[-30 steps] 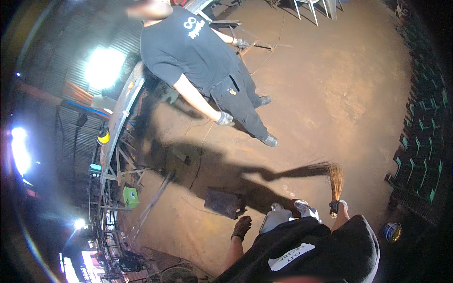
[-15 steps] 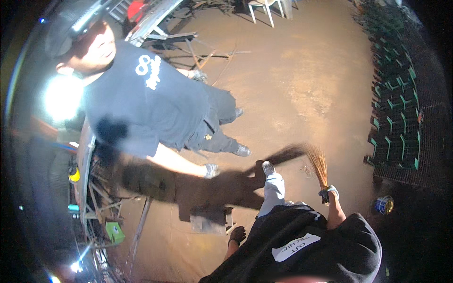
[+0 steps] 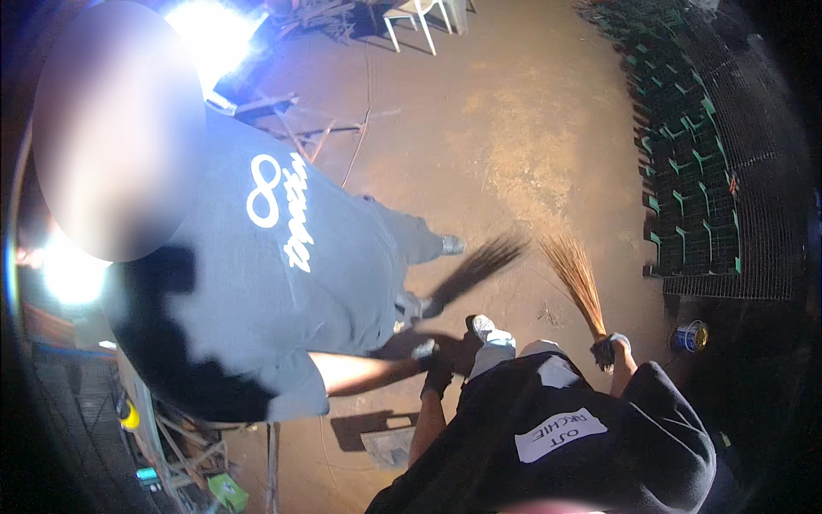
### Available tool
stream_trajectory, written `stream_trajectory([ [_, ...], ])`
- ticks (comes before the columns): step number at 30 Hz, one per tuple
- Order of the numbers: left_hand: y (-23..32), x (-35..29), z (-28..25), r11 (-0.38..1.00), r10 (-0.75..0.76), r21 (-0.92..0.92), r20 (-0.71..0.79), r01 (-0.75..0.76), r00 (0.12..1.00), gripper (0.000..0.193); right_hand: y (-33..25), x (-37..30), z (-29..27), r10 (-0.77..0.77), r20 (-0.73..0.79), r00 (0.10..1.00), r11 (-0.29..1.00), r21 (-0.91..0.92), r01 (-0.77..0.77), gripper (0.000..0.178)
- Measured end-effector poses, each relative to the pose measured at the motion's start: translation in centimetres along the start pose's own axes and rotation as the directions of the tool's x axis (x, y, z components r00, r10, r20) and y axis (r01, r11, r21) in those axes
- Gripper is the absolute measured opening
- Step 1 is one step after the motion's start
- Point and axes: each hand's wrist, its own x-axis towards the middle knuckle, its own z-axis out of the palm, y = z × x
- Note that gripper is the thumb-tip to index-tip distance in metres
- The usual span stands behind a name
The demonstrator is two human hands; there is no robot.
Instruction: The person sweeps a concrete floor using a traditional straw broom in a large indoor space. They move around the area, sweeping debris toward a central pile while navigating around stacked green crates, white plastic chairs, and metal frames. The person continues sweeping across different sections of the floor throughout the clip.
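My right hand (image 3: pixel 610 349), in a dark glove, is wrapped round the bound end of a stick broom (image 3: pixel 575 278). The broom's thin brown bristles fan out forward over the floor, and its shadow falls apart from the tips. My left hand (image 3: pixel 437 378), also in a dark glove, is held out ahead on the left. Close beside it is the gloved hand (image 3: pixel 424 349) of a co-worker in a dark shirt (image 3: pixel 282 283). Shadow hides the fingers of my left hand, and I cannot tell whether the two hands touch.
Green-edged dark racks (image 3: pixel 693 188) line the right side. A small blue tin (image 3: pixel 689 337) stands right of the broom. A flat grey panel (image 3: pixel 390 447) lies near my left arm. White chair legs (image 3: pixel 419 30) stand far ahead; a green box (image 3: pixel 228 493) is at lower left.
The co-worker has come nearer, with a hand now close to mine. My left hand has moved forward. The broom has lifted, its bristles now apart from their shadow.
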Motion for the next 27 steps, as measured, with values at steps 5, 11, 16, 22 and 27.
stream_trajectory([
  [5,-4.4,0.3,-2.5,0.623,-0.298,-0.699,0.204,0.351,0.933,0.026,0.3,-2.3,5.4,0.347,-0.34,0.874,0.862,-0.253,-0.44,0.027],
  [11,-9.2,3.9,-2.6,0.959,0.002,-0.281,0.157,0.042,0.988,0.028,-1.6,-4.6,7.9,0.157,-0.319,0.935,0.964,-0.157,-0.215,0.024],
  [16,-1.8,9.6,-4.6,0.98,-0.027,-0.191,0.126,0.051,0.992,0.028,-7.4,-1.5,8.5,0.08,-0.256,0.963,0.989,-0.102,-0.109,0.022],
  [22,11.6,20.1,-8.8,0.988,0.048,0.151,-0.084,-0.035,0.995,0.028,-20.5,4.8,8.1,-0.04,-0.075,0.996,0.999,0.018,0.041,0.02],
  [27,21.3,24.2,-14.1,0.844,0.171,0.528,-0.089,-0.099,0.981,0.028,-34.1,9.5,9.1,-0.196,-0.041,0.98,0.977,-0.092,0.191,0.012],
])
